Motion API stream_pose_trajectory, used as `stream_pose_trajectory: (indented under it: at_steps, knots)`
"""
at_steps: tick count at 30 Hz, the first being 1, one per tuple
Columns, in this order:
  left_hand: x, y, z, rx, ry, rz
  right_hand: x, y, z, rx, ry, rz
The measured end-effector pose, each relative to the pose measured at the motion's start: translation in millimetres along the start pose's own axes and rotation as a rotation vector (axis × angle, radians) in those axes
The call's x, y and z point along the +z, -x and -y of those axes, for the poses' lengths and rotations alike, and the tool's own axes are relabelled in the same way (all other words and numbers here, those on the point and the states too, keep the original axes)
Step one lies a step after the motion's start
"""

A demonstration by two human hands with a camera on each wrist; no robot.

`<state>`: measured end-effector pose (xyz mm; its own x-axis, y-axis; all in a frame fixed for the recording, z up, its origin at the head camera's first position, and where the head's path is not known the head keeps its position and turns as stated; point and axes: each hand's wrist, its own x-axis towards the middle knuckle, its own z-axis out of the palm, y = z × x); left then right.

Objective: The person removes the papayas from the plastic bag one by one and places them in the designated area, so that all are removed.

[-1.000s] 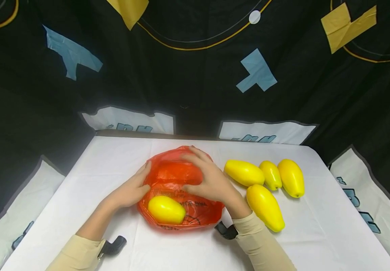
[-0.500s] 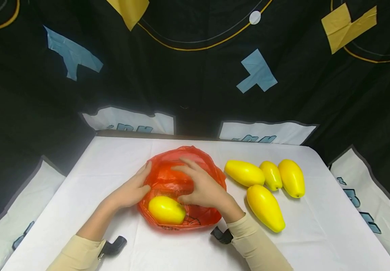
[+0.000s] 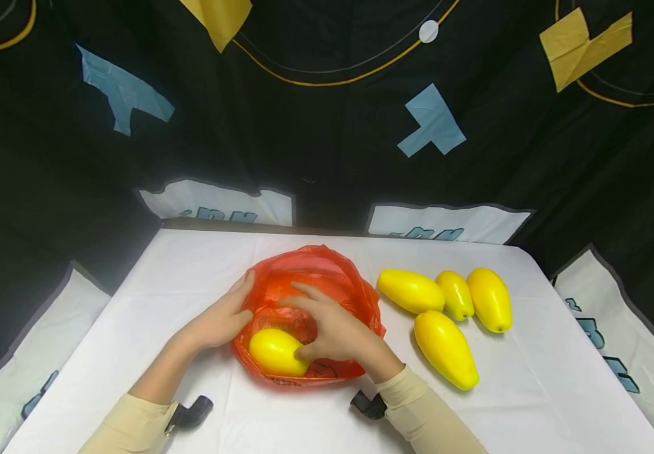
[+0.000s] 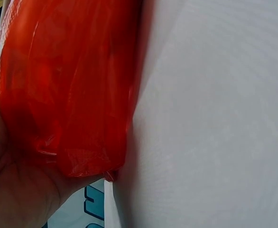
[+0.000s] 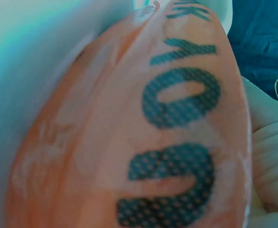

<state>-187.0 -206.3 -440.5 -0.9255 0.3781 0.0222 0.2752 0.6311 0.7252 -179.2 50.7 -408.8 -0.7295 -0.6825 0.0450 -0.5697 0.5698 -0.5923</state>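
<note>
A red plastic bag (image 3: pixel 335 265) lies wide-mouthed on the table, its opening facing me. Inside its near part is a yellow papaya-shaped fruit (image 3: pixel 272 350). Along the bag's left side my left hand (image 3: pixel 220 320) rests with fingers extended; the left wrist view shows the bag's red wall (image 4: pixel 72 85) against the palm (image 4: pixel 25 194). My right hand (image 3: pixel 335 331) reaches over the mouth, fingers spread and bent a little, thumb overlapping the fruit's right end. In the right wrist view the bag's printed side (image 5: pixel 91 156) covers most of that hand (image 5: pixel 272 161).
Several more yellow fruits lie right of the bag, the nearest one (image 3: pixel 446 350) close to my right forearm. They rest on a white-covered table (image 3: pixel 554 391). A black cloth backdrop (image 3: pixel 327 145) with taped pieces hangs behind the table's far edge.
My right hand has moved left and toward me, from the bag's right rim to over the fruit inside. The bag's right rim has come into view. My left hand stays put.
</note>
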Motion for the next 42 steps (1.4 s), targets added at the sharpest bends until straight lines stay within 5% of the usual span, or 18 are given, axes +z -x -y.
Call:
stream_pose_trajectory:
  at_steps: [20,42]
  knots:
    - [-0.5,-0.6,1.6,0.022,-0.02,-0.004,18.5,-8.2,13.0,-0.124,0.052,0.024]
    - [-1.4,0.8,-3.0,0.011,0.008,0.004,22.3,-6.7,1.6,-0.038,0.068,0.006]
